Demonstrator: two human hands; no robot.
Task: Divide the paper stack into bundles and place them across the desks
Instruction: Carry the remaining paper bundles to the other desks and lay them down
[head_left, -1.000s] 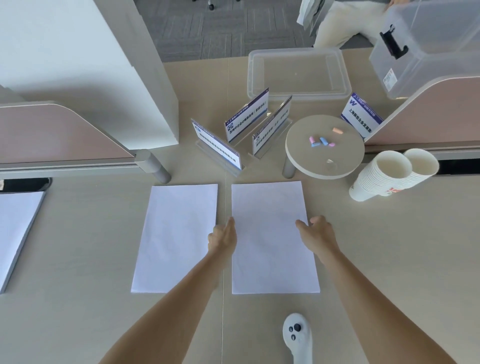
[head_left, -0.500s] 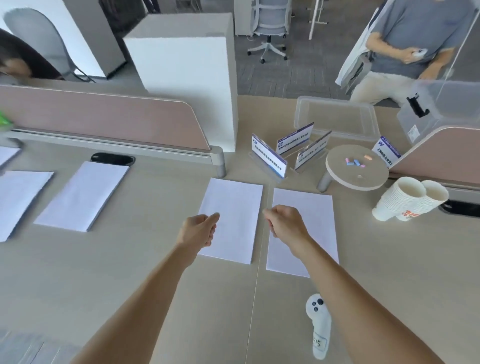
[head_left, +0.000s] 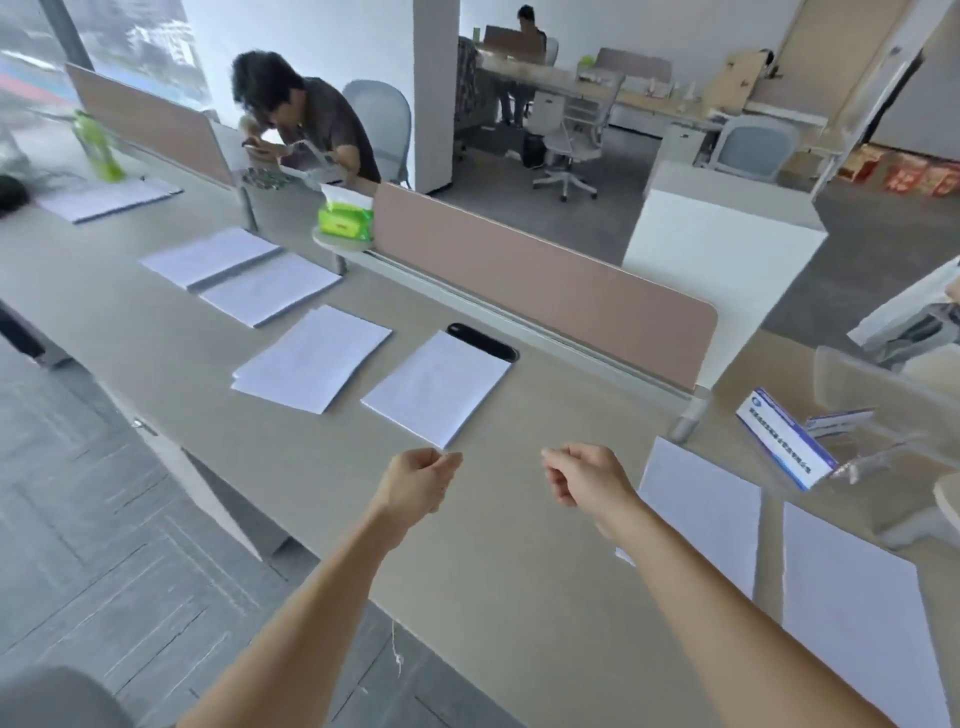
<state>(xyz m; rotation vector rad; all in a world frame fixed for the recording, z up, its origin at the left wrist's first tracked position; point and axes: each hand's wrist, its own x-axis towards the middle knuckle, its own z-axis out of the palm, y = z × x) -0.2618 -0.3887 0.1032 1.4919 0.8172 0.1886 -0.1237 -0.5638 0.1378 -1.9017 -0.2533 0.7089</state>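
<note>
Fingers (head_left: 445, 461) curled in on the left hand (head_left: 418, 486), gripping nothing; right hand (head_left: 589, 480) curled too, empty. Paper bundles (head_left: 436, 387) lay along the desk (head_left: 519, 545), upper left to lower right.

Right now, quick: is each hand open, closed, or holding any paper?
Left hand: closed, fingers curled, holding nothing.
Right hand: closed, fingers curled, holding nothing.

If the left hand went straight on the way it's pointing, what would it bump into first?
Probably the near corner of the closest paper bundle, just ahead of the left hand; the hand's height above the desk is unclear.
</note>
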